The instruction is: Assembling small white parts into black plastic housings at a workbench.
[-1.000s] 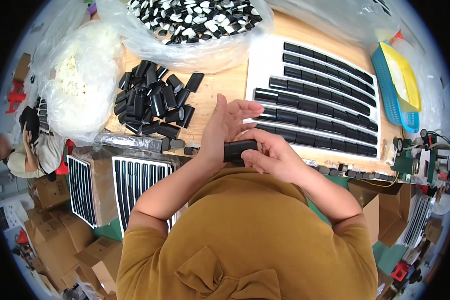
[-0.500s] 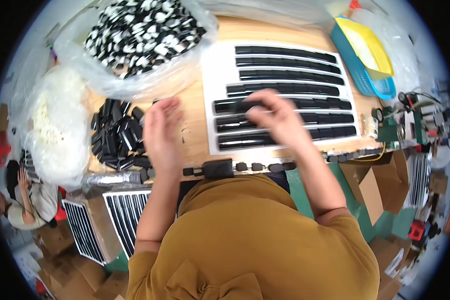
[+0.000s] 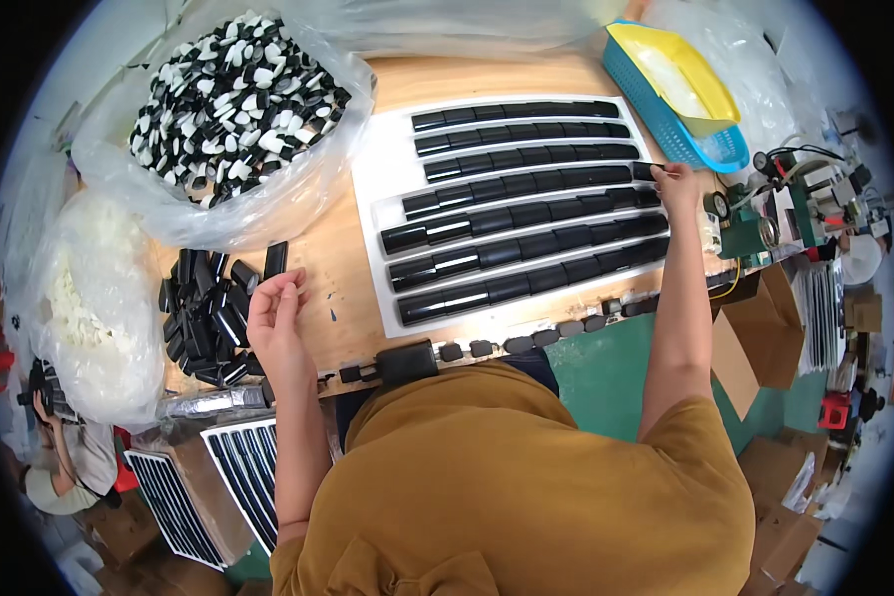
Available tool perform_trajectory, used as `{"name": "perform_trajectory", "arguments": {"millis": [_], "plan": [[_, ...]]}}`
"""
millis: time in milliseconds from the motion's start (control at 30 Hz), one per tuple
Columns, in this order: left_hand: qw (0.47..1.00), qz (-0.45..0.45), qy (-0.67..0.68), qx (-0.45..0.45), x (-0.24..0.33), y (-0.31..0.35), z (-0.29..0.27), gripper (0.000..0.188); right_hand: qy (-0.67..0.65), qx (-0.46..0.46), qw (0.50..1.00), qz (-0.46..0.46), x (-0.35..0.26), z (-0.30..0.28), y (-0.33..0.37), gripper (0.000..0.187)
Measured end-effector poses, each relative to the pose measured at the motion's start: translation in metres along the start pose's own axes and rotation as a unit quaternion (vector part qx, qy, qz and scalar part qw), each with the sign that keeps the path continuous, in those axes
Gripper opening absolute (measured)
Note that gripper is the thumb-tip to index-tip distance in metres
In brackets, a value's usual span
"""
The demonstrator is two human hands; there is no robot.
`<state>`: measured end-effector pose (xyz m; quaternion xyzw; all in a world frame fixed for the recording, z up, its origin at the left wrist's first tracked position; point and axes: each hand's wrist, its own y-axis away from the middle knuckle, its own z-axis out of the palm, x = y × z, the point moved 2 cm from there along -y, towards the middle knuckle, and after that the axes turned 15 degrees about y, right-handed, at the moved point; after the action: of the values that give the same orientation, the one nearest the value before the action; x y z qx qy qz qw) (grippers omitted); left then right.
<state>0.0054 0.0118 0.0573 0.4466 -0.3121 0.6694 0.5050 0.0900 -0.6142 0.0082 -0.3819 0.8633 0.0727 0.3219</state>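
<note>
My right hand (image 3: 679, 191) pinches a small black glossy cap-like piece (image 3: 647, 171) at the right end of a row. That row is one of several lines of like black pieces (image 3: 526, 216) laid end to end on a white board (image 3: 379, 159). Left of the board, my left hand (image 3: 280, 323) hovers by a loose heap of black pieces (image 3: 197, 313). Its fingers are curled in with thumb and fingertips together; whether anything is between them is hidden. A single black piece (image 3: 276, 260) lies just beyond its fingertips.
A clear plastic bag (image 3: 333, 164) full of black and white pieces stands at the far left, with another bag (image 3: 94, 288) of pale bits nearer. Yellow and blue baskets (image 3: 621, 74) stand far right. A small green machine (image 3: 760, 233) is at the right; an open carton (image 3: 765, 338) stands below.
My right hand has moved right, from the middle of the rows to their right end. My left hand has come nearer me, its fingers now curled. The whole view has shifted.
</note>
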Motion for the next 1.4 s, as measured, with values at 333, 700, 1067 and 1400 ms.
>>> {"name": "perform_trajectory", "arguments": {"millis": [333, 700, 1067, 1400], "plan": [[1.0, -0.011, -0.007, -0.019, -0.008, -0.001, -0.007, 0.014, -0.023, -0.073, 0.997, 0.014, -0.021, -0.002, 0.019, 0.03], [0.999, -0.015, -0.029, -0.035, -0.011, -0.002, -0.009, 0.014, 0.036, -0.044, 0.998, -0.021, -0.003, 0.002, 0.006, 0.031], [0.998, -0.006, -0.052, -0.036, -0.015, -0.003, -0.013, 0.014, 0.306, 0.154, 0.902, -0.263, -0.081, 0.01, 0.081, 0.025], [0.997, 0.024, -0.066, -0.015, 0.002, -0.022, -0.02, 0.013, 0.291, 0.13, 0.928, -0.194, -0.087, 0.039, 0.098, 0.026]]}}
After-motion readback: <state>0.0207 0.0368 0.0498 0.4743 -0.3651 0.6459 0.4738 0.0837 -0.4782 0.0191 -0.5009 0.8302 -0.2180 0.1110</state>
